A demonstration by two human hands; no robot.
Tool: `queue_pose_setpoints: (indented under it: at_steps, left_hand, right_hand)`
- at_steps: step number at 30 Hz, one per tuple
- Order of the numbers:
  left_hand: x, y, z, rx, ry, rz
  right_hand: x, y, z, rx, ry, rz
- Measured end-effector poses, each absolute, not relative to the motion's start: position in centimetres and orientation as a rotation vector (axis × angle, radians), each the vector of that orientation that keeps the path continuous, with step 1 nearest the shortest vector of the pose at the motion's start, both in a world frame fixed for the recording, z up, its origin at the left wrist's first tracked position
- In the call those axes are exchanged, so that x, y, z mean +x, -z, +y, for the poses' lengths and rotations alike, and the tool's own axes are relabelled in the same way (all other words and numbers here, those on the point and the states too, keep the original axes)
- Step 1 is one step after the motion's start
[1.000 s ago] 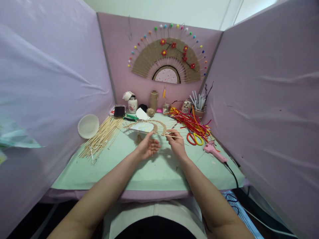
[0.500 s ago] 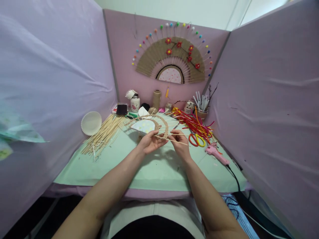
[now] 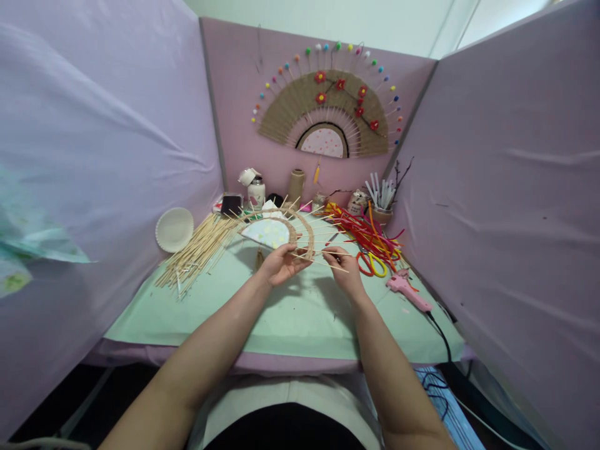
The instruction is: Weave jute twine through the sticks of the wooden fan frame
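My left hand point(image 3: 282, 265) is closed on the lower right end of a fan frame of thin bamboo sticks. The frame has a pale half-disc point(image 3: 267, 233) with yellowish spots and a band of brown twine point(image 3: 307, 232) arching around it, with the sticks spreading outward. Just right of the band, my right hand point(image 3: 345, 267) is pinched by the outer ends of the lowest sticks point(image 3: 334, 265). What lies between its fingertips is too small to make out. A brown tassel point(image 3: 259, 259) hangs below the half-disc.
Loose bamboo sticks point(image 3: 199, 253) and a white scalloped plate point(image 3: 174, 229) lie left. Red pipe cleaners point(image 3: 363, 230), scissors point(image 3: 377, 265) and a corded pink glue gun point(image 3: 409, 292) lie right. Jars, a twine spool point(image 3: 296, 186) and a finished fan point(image 3: 323, 106) are behind.
My right hand has drawn a little to the right, away from the twine band. The fan frame has tilted slightly in my left hand, and the view has shifted a little.
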State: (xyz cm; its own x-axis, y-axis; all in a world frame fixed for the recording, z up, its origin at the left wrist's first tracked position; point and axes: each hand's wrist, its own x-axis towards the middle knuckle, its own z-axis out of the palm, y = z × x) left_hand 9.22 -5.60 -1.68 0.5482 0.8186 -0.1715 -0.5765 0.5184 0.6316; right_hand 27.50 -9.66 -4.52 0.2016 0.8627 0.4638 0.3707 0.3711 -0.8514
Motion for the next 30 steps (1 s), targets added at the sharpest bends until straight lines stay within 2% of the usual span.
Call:
queue_pose_setpoints:
  at_steps: [10, 17, 26, 30]
  left_hand:
    - [8.8, 2.1, -5.0, 0.590, -0.919, 0.484]
    - [9.0, 2.1, -4.9, 0.573, -0.933, 0.513]
    - [9.2, 2.6, -4.8, 0.601, -0.895, 0.552]
    - [9.2, 2.7, -4.8, 0.643, -0.840, 0.605]
  right_hand:
    - [28.4, 4.2, -10.9, -1.366, -0.311, -1.301]
    - [29.2, 5.0, -11.4, -1.274, -0.299, -1.400]
    - [29.2, 4.4, -13.0, -1.251, 0.107, -1.358]
    - [29.8, 4.4, -12.5, -1.259, -0.016, -1.334]
